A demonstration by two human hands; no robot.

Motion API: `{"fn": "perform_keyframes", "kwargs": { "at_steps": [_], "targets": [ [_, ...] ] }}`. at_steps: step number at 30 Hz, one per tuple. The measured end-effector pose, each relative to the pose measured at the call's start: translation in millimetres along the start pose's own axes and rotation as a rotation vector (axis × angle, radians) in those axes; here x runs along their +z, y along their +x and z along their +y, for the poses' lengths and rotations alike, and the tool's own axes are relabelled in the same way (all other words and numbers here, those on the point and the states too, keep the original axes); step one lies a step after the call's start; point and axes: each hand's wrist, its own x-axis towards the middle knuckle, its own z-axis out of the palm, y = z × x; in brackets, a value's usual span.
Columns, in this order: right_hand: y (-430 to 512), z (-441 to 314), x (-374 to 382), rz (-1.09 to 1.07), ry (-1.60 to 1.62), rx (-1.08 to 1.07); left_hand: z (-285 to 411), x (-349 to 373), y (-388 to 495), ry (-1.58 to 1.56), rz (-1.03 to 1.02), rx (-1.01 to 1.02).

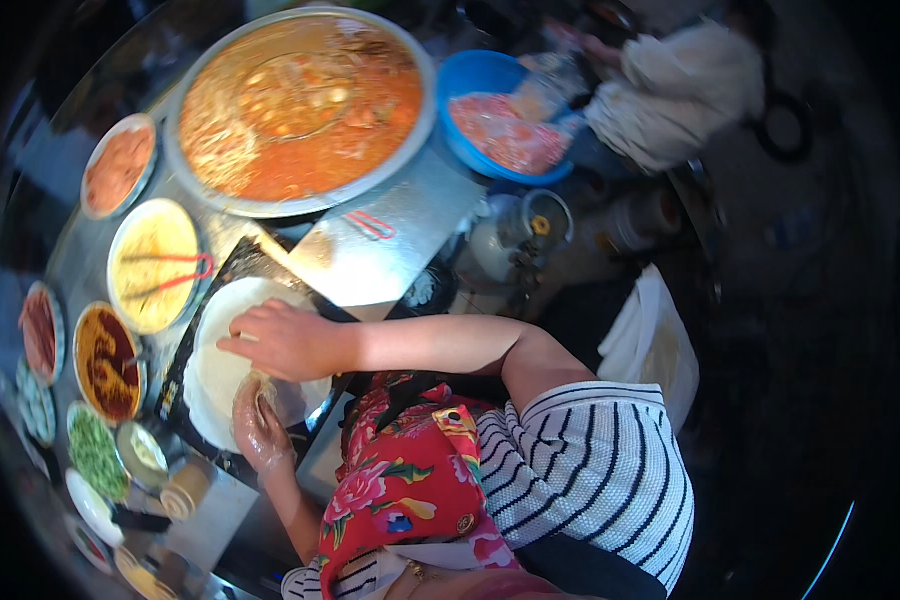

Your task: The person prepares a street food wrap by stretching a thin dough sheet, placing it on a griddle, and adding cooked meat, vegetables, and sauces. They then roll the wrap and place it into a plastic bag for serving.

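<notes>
A pale, round flatbread or crepe (221, 405) with a wavy rim lies on a dark griddle (184, 360). Over its upper part reaches my bare right hand (285, 341), palm down with curled fingers; whether it grips anything is hidden. Just below it, my left hand (261, 427) wears a clear plastic glove and has its thumb and fingers bent together at the crepe's lower part. Something translucent and yellowish shows near the left fingertips, too blurred to tell from the glove.
A large metal basin of red-orange stew (307, 206) stands beyond. Left are bowls of yellow batter-like food with red-handled tongs (187, 281), dark red sauce (109, 364) and chopped greens (97, 450). A blue basin (457, 139) holds bagged food; a person in light clothing (675, 90) is beside it.
</notes>
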Motion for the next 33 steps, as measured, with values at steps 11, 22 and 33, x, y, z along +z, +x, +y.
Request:
{"fn": "perform_keyframes", "kwargs": {
  "at_steps": [11,22,33],
  "targets": [
    [-495,-68,-203,0.804,-0.157,1.269,178,119,5,-0.106,-0.412,0.743],
    [-965,-143,-312,0.81,-0.413,2.036,469,272,-191,-0.21,-0.912,0.986],
    [-907,-182,-367,1.878,0.381,1.173,634,458,-359,-0.457,-1.676,0.555]
  ]
}}
